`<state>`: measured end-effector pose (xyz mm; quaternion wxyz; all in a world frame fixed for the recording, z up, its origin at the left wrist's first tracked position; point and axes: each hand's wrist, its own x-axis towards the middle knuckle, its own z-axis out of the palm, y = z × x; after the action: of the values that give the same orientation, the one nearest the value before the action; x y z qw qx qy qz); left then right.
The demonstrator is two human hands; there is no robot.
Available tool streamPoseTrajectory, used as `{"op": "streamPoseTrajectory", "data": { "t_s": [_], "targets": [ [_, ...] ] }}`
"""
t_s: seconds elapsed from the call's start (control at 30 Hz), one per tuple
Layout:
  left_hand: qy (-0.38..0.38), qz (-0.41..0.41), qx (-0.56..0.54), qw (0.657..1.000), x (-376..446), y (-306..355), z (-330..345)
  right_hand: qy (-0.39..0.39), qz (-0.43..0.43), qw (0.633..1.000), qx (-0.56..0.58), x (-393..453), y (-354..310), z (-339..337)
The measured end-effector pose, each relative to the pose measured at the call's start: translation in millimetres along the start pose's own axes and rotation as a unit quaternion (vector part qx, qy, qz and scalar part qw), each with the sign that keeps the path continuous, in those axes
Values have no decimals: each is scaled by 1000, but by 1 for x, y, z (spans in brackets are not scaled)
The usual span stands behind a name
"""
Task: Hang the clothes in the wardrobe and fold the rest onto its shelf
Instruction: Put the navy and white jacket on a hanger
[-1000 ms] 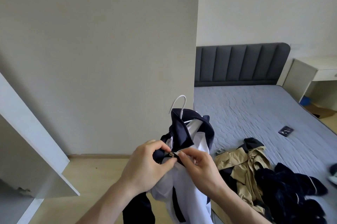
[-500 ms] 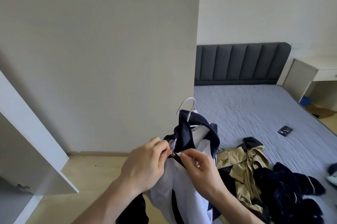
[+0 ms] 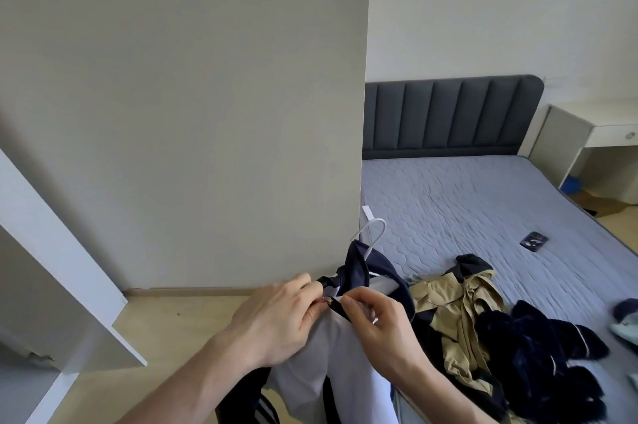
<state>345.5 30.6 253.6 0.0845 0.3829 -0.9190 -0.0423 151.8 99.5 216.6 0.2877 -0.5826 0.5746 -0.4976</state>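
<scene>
Hands meet at the chest of a white and navy jacket [image 3: 331, 354] that hangs on a white hanger [image 3: 374, 233], whose hook rises just above and beyond the fingers. The left hand [image 3: 276, 323] pinches the left edge of the jacket's front at a small metal fastener [image 3: 326, 300]; its fingers are curled tightly on the cloth. The right hand [image 3: 376, 323] pinches the opposite edge, thumb and forefinger closed on the dark trim, touching the left hand's fingertips. The jacket's navy collar [image 3: 355, 268] stands up just beyond both hands, and its white body hangs down below them.

To the right of the right hand, on the bed [image 3: 466, 202], lies a crumpled khaki garment [image 3: 459, 313], and just past it a heap of dark navy clothes [image 3: 538, 351]. Farther off on the bed lies a small dark flat object [image 3: 534, 241]. Well to the left of the left hand stands the open white wardrobe door [image 3: 51, 251]. A white desk [image 3: 593, 126] stands beyond the bed, far right.
</scene>
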Motion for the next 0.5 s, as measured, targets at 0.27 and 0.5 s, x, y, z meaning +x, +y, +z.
{"op": "streamPoseTrajectory", "data": {
  "t_s": [0.27, 0.5],
  "targets": [
    [36, -33, -32, 998, 7, -5, -12, 1, -1, 1000, -30, -3, 8, 1],
    [45, -21, -22, 998, 24, -12, -21, 21, 7, 997, -71, -3, 20, 17]
  ]
}}
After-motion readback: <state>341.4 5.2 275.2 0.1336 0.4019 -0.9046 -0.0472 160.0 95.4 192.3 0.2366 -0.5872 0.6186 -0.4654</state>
